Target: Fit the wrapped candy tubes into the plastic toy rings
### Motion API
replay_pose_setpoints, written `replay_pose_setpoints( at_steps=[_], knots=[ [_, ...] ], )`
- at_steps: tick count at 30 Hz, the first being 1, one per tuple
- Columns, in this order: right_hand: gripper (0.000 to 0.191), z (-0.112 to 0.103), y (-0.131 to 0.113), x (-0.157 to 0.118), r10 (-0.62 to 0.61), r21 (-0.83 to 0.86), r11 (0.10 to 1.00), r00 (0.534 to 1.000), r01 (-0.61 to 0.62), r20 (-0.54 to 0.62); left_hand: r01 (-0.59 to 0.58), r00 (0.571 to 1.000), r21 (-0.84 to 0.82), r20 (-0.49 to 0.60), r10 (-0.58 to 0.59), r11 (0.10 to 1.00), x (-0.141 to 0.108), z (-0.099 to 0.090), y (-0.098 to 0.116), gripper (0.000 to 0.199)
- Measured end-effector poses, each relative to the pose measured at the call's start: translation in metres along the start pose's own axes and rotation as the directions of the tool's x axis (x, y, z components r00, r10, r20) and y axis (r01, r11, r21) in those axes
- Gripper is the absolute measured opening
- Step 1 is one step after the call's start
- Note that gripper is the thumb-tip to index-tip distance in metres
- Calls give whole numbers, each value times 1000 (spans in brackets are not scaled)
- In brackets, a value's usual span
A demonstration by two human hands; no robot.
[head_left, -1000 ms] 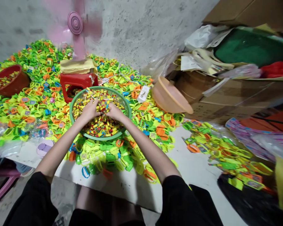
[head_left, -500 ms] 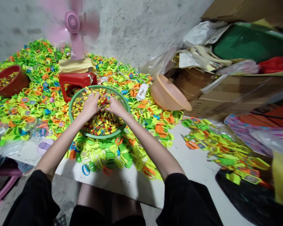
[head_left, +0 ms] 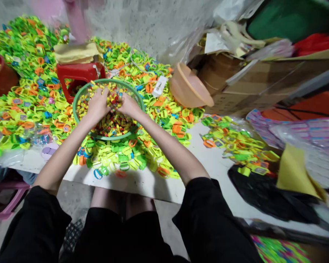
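A green basket [head_left: 109, 138] full of small yellow, red and blue pieces [head_left: 116, 126] stands on the table among many plastic watch-like toys [head_left: 126, 149]. Both hands are inside it, close together. My left hand [head_left: 99, 104] curves round a clump of the small pieces, its fingers bent. My right hand [head_left: 129, 106] faces it from the other side, fingers curled against the same pieces. Some fingertips are hidden among the pieces.
Behind the basket are a red stool [head_left: 80, 72] with folded cloth or paper on top and a pink fan. A peach basin [head_left: 190, 87] leans near cardboard boxes [head_left: 263, 78]. A red bowl [head_left: 1, 80] stands left. A black bag [head_left: 265, 193] lies right.
The camera view has shifted, so the table and basket appear higher and slightly further left. Both hands remain in the basket, with pieces gathered between them.
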State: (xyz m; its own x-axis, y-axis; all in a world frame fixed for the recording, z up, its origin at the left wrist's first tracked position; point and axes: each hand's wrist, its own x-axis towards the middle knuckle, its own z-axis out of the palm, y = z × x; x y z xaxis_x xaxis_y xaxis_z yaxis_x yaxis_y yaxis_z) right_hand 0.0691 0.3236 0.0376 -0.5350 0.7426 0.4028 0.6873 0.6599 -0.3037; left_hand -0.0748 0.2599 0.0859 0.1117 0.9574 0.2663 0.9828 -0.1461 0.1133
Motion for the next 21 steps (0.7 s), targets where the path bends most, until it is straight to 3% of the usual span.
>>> replay_pose_setpoints(
  at_steps=[9,21],
  knots=[
    [49,-7,-5,-30,11,-11,1000,1000,-11,0,-37,999,-53,13,38,998,-20,4,14,61],
    [44,-49,1,-111,163,-66,984,986,-164,-23,-101,995,-95,13,103,990,-53,7,87,57]
  ],
)
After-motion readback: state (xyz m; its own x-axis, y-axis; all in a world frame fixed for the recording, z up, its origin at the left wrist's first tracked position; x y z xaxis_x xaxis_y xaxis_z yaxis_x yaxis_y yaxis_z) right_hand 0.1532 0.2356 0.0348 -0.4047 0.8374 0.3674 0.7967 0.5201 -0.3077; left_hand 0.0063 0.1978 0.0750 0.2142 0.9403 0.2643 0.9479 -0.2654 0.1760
